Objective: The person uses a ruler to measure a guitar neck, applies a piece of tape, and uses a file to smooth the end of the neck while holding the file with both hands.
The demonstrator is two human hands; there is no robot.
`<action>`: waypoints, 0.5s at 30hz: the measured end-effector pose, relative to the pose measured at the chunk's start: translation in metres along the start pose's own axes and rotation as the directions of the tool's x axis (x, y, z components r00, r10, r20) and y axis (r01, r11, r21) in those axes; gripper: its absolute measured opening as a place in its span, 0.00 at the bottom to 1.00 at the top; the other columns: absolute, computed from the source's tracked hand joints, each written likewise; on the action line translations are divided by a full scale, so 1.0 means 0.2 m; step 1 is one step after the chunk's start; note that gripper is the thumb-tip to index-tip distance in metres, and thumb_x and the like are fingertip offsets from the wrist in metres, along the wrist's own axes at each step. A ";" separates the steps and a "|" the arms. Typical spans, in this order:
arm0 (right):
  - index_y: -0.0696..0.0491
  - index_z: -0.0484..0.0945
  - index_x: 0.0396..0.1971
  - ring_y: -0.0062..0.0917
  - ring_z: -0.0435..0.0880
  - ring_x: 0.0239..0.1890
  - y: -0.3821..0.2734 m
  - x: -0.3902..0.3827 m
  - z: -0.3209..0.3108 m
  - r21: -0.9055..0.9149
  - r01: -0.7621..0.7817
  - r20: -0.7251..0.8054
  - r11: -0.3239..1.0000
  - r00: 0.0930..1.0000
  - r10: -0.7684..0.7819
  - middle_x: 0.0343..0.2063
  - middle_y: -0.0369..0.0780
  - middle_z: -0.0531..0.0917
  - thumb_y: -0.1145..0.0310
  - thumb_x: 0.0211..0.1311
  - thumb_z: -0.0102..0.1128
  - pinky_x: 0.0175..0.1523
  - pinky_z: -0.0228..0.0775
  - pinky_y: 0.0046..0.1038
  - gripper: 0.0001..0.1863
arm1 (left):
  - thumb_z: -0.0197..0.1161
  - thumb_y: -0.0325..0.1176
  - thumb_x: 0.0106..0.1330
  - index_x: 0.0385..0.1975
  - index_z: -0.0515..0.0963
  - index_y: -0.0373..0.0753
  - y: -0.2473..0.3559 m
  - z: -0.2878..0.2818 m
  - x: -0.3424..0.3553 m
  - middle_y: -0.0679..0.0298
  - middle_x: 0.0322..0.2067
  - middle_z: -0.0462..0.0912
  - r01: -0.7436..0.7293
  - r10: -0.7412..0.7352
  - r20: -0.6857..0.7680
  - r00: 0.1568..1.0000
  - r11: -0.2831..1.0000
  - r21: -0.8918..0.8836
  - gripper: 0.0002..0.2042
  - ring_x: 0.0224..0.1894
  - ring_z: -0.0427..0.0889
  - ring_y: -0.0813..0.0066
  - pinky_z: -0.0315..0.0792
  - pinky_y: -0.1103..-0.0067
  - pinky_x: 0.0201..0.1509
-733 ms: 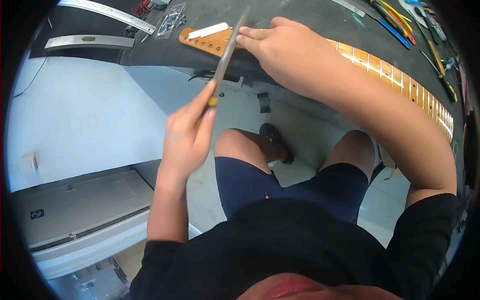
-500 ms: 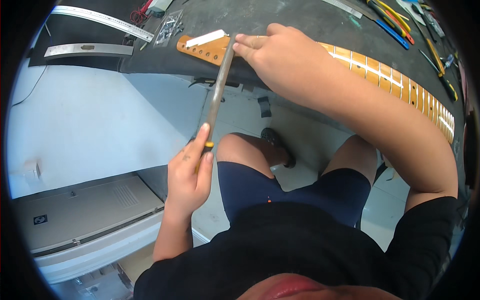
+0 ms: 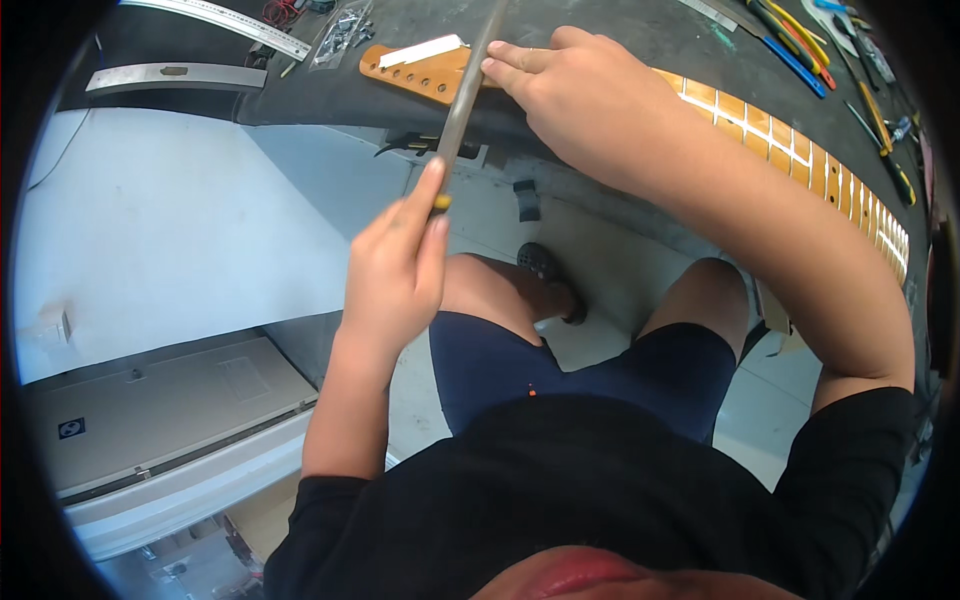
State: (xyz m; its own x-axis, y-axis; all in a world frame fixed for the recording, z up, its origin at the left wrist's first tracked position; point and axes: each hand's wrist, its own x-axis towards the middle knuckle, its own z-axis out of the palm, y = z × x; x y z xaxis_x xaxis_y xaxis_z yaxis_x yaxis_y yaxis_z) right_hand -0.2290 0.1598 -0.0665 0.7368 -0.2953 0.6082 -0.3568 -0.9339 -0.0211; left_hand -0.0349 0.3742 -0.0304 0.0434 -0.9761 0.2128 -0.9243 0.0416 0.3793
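Note:
My left hand [image 3: 398, 265] is closed around a long flat metal file [image 3: 460, 115] with a yellow-banded handle [image 3: 440, 202], slanted across the wooden guitar neck [image 3: 750, 125] near its headstock [image 3: 410, 75]. My right hand [image 3: 590, 100] lies over the neck, index and middle fingertips touching the file, other fingers curled around the far side, thumb hidden. White strips show on the headstock and along the fretted board, which is partly behind my right forearm.
The dark bench [image 3: 650, 35] carries pliers and screwdrivers [image 3: 790, 65] at right, a bag of small hardware [image 3: 340, 35], red cable [image 3: 280, 12] and metal rulers [image 3: 175, 77] at left. A pale panel [image 3: 170, 230] stands below left. My knees are under the bench edge.
The file and my left hand slid down toward me, then moved back up and away across the neck. My right hand stayed at the neck, shifting slightly.

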 end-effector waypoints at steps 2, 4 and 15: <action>0.62 0.87 0.64 0.37 0.86 0.41 0.01 0.00 0.02 0.001 -0.007 -0.010 1.000 1.000 0.007 0.68 0.45 0.88 0.77 0.62 0.64 0.57 0.85 0.35 0.28 | 0.63 0.18 0.76 0.78 0.76 0.33 -0.06 0.00 -0.18 0.53 0.38 0.90 -0.083 0.082 -0.045 0.996 0.996 -0.020 0.29 0.34 0.87 0.65 0.81 0.72 0.45; 0.62 0.87 0.64 0.37 0.86 0.42 -0.03 0.01 -0.01 -0.027 0.001 0.041 1.000 0.999 0.000 0.68 0.45 0.88 0.78 0.62 0.64 0.56 0.84 0.35 0.28 | 0.63 0.18 0.76 0.78 0.76 0.33 -0.05 -0.02 -0.19 0.53 0.38 0.90 -0.084 0.083 -0.051 0.995 0.996 -0.029 0.29 0.34 0.87 0.65 0.81 0.72 0.45; 0.60 0.84 0.68 0.37 0.91 0.51 -0.03 0.02 -0.05 -0.061 0.008 0.106 0.998 0.994 -0.001 0.70 0.42 0.87 0.72 0.65 0.71 0.56 0.88 0.36 0.30 | 0.62 0.18 0.77 0.78 0.76 0.35 -0.02 -0.01 -0.15 0.54 0.38 0.88 -0.054 0.050 -0.056 0.997 0.996 -0.069 0.28 0.33 0.84 0.64 0.79 0.72 0.46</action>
State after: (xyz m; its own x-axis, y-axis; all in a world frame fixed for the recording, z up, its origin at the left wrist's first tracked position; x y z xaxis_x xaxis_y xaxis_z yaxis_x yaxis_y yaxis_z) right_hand -0.2303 0.1661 -0.0553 0.7941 -0.3137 0.5207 -0.3852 -0.9223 0.0318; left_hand -0.0313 0.4029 -0.0364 0.0183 -0.9593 0.2818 -0.8971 0.1087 0.4282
